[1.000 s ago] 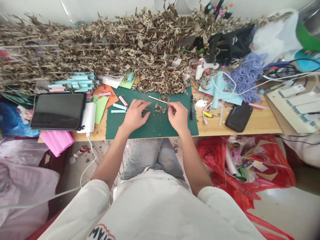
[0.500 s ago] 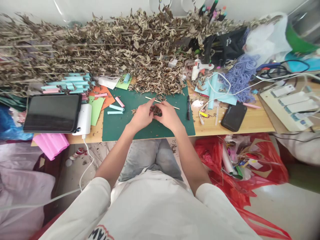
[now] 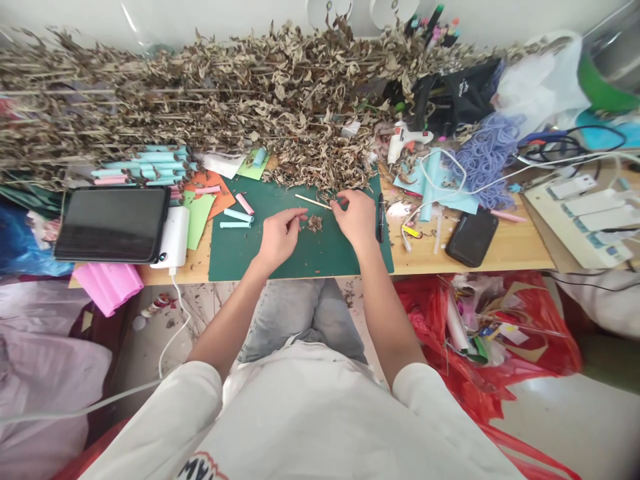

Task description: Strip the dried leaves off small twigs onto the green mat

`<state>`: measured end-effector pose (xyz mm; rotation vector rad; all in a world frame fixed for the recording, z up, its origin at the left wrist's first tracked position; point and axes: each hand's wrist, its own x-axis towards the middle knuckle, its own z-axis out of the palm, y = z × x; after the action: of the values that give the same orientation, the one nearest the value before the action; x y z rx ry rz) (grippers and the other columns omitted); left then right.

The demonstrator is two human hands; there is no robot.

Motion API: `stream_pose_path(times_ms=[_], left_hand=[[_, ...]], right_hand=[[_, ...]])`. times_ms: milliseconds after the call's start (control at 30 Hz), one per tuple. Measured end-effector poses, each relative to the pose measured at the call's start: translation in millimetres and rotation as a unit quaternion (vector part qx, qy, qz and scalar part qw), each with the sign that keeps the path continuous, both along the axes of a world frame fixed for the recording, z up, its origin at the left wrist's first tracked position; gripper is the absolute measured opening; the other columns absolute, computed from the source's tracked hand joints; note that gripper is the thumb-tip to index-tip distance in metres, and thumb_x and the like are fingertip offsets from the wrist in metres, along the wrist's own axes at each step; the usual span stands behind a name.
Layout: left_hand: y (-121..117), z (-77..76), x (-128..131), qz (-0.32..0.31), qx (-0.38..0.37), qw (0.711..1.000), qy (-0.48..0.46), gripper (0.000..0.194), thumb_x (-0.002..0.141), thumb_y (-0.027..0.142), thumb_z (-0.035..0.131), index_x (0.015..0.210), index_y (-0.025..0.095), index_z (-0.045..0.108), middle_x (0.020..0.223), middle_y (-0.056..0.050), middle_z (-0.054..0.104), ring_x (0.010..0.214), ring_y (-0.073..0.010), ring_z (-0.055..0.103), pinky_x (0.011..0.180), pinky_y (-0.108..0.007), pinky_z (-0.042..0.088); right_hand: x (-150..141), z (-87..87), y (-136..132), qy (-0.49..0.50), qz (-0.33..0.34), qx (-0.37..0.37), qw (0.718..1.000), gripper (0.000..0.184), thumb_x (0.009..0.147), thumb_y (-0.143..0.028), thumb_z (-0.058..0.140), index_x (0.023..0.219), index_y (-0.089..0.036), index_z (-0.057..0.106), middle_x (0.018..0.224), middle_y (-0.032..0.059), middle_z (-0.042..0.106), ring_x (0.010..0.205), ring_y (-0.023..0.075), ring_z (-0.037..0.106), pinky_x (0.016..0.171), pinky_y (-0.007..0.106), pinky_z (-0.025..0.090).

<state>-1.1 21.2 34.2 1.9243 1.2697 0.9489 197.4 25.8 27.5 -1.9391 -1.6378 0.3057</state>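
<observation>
My left hand (image 3: 280, 237) hovers over the green cutting mat (image 3: 240, 257), fingers loosely bent and thumb apart, holding nothing I can see. Just right of its fingertips lies a small heap of crumbled dried leaves (image 3: 315, 223). My right hand (image 3: 356, 217) is on the heap's other side, thumb and index finger slightly apart near a few leaf bits. Its fingers cover the right end of a thin pale stick (image 3: 311, 200) lying on the mat. Two blue paper rolls (image 3: 237, 215) and a pink paper roll (image 3: 245, 203) lie left of my left hand.
Dried leafy stalks (image 3: 225, 87) fill the back of the table. A black marker (image 3: 381, 217) lies at the mat's right. Left are a tablet (image 3: 113, 223), a white power bank (image 3: 173, 237) and stacked paper rolls (image 3: 155, 163). Right are a glue gun (image 3: 405, 141), purple cord (image 3: 487, 160) and black case (image 3: 471, 237).
My hands first closed in around the leaf crumbs, then moved apart. The crumbs now form a tighter heap. My right hand is back over the stick's right end.
</observation>
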Motion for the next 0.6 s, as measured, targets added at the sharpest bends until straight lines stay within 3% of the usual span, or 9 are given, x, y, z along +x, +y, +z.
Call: stream_pose_path(times_ms=[233,433,600], left_hand=[[-9,6.7,6,0.023,-0.030,0.998,-0.058,0.031,0.092,0.017,0.044,0.105,0.017,0.072,0.090,-0.005,0.075,0.063,-0.0115,0.062,0.063,-0.024,0.051],[-13,1.8,1,0.032,-0.057,0.995,-0.081,0.030,0.090,0.018,0.046,0.103,0.017,0.073,0.088,-0.004,0.075,0.065,-0.0118,0.063,0.063,-0.024,0.050],[-13,-0.1,-1,0.038,-0.065,0.994,-0.083,0.030,0.089,0.017,0.046,0.103,0.016,0.073,0.088,-0.005,0.076,0.065,-0.0116,0.063,0.063,-0.024,0.050]], right_hand=[[-25,3.8,17,-0.063,-0.065,-0.038,0.995,0.048,0.085,-0.057,0.062,0.096,-0.011,0.069,0.095,0.0203,0.068,0.092,0.0326,0.066,0.086,0.047,0.050],[-36,2.6,27,-0.050,-0.086,-0.053,0.994,0.020,0.090,-0.028,0.058,0.093,-0.012,0.070,0.098,0.0203,0.067,0.088,0.0306,0.068,0.081,0.044,0.052],[-21,2.2,26,-0.045,-0.051,-0.064,0.996,0.021,0.089,-0.018,0.051,0.089,-0.015,0.071,0.098,0.0184,0.069,0.091,0.0311,0.067,0.084,0.044,0.051]])
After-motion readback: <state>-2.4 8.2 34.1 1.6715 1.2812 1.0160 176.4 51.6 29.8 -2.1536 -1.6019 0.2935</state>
